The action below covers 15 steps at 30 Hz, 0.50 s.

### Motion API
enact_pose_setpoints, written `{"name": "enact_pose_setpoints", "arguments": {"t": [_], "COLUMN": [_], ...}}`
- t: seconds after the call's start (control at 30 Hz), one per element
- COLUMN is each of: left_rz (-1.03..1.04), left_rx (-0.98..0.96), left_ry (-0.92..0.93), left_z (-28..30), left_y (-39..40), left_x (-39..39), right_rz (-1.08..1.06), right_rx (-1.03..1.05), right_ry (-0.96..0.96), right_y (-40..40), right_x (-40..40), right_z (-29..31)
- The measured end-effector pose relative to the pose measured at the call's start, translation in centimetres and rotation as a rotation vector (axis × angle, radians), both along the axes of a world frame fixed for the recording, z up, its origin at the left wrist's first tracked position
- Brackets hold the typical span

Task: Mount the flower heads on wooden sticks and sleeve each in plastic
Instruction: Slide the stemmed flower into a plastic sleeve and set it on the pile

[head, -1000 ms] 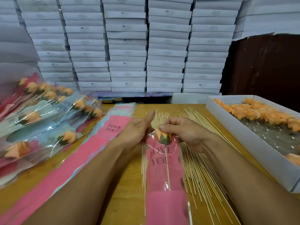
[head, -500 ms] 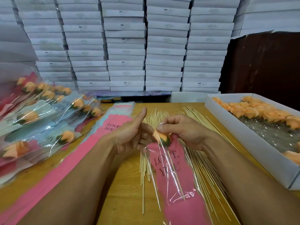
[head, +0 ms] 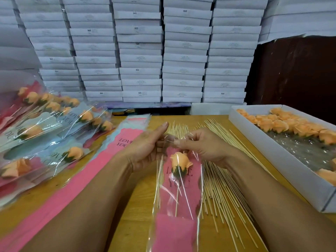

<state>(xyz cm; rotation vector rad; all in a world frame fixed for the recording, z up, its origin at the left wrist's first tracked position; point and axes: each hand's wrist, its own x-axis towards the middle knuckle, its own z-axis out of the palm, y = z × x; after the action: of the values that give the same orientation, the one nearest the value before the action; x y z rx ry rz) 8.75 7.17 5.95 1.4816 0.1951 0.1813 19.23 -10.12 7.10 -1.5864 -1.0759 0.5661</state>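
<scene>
Nearest, at 6 o'clock: plastic sleeve [head: 179,206], clear front over a pink backing printed "LOVE YOU", hanging from the hands toward the camera. Inside it, an orange flower head [head: 181,161] with green base, mounted on a wooden stick [head: 176,200]; the flower sits just below the sleeve's open top and the stick runs down behind the clear film.

Centre: left hand [head: 148,149] at 11 o'clock of the flower, fingers curled onto the left edge of the sleeve's mouth, thumb raised straight. Right hand [head: 203,145] at 1 o'clock of the flower, thumb and fingertips pinching the right edge of the mouth. Both hands grasp the sleeve; the two hands are close together, nearly touching.

Under and behind the sleeve: loose wooden sticks [head: 223,180] fanned over the wooden table [head: 134,215], spreading toward 4 o'clock.

At 9 o'clock: flat stack of empty pink sleeves [head: 101,160] lying diagonally on the table. Beyond it, 9 to 10 o'clock: pile of finished sleeved flowers [head: 45,133], overlapping, some with pale blue backing.

At 2 to 3 o'clock: white tray [head: 272,155] holding loose orange flower heads [head: 283,124] along its far side, clear film lining its floor.

Farthest, 12 o'clock: stacked white boxes [head: 140,51] in columns behind the table.
</scene>
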Motion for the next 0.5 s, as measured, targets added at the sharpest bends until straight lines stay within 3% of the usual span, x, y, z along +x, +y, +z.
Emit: {"name": "enact_pose_setpoints", "arguments": {"t": [0.37, 0.5], "left_rz": [-0.404, -0.389], "left_rx": [0.129, 0.122], "left_ry": [0.198, 0.231], "left_z": [-0.3, 0.0], "left_y": [-1.3, -1.5], "left_x": [-1.5, -1.5], "right_rz": [-0.389, -0.518], "right_rx": [0.285, 0.365], "right_ry": [0.1, 0.117], "right_y": [-0.4, -0.2], "right_x": [2.1, 2.5], "right_z": [0.2, -0.2]}}
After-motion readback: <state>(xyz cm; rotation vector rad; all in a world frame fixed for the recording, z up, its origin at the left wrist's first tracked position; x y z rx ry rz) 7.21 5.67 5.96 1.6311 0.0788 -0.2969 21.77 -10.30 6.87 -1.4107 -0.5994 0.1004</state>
